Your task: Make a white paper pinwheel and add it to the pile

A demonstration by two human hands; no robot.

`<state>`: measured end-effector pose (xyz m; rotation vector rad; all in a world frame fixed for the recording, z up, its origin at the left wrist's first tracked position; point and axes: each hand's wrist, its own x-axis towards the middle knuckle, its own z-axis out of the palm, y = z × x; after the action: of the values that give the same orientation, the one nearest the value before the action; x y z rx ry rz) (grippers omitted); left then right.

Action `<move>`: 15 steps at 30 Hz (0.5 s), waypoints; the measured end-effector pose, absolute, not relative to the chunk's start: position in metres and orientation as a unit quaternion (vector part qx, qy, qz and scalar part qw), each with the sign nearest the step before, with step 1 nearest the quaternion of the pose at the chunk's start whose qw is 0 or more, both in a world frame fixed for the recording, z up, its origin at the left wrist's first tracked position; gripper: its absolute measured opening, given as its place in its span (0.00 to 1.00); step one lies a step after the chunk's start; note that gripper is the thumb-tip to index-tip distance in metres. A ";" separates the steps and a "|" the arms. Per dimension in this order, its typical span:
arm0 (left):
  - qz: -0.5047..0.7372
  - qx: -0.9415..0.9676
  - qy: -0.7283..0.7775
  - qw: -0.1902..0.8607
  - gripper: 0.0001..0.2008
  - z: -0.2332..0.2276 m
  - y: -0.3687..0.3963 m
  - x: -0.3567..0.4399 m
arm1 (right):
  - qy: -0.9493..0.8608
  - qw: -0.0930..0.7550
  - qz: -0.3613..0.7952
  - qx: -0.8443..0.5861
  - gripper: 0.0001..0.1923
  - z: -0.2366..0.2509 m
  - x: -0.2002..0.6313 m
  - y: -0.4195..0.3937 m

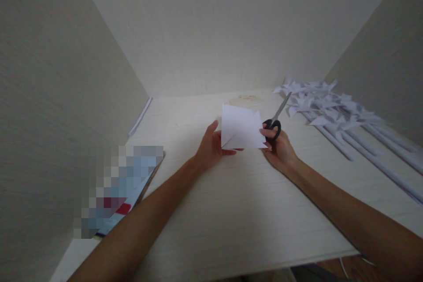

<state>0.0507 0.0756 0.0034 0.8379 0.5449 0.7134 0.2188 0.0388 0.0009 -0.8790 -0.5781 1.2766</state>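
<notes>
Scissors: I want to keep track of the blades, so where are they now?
In the head view, the scissors are in the right hand, right of the white paper, blades pointing toward the paper pinwheels.

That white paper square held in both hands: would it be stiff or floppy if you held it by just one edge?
The white paper square looks thin and creased, so it would probably droop from one edge. Its folds may stiffen it slightly. The left hand and right hand, which also holds scissors, pinch opposite sides, suggesting it weighs very little.

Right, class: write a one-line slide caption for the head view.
Both hands hold a white paper square; the right hand also holds black-handled scissors.
</notes>
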 end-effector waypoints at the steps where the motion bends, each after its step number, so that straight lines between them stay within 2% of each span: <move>1: 0.333 0.401 0.258 0.814 0.24 0.003 0.075 0.051 | -0.261 0.672 0.572 -0.392 0.10 0.001 0.219 0.039; 7: 0.357 0.382 0.299 0.798 0.14 0.003 0.070 0.055 | -0.289 0.633 0.604 -0.389 0.11 0.001 0.220 0.037; 12: 0.327 0.431 0.359 0.761 0.12 0.001 0.069 0.057 | -0.336 0.597 0.615 -0.391 0.10 0.000 0.222 0.036; 15: 0.331 0.445 0.387 0.737 0.14 -0.002 0.067 0.059 | -0.329 0.610 0.600 -0.399 0.11 -0.001 0.222 0.037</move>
<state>0.0586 0.0668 -0.0022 0.9783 0.8489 0.7264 0.2222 0.0366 -0.0012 -0.9220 -0.7599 1.3855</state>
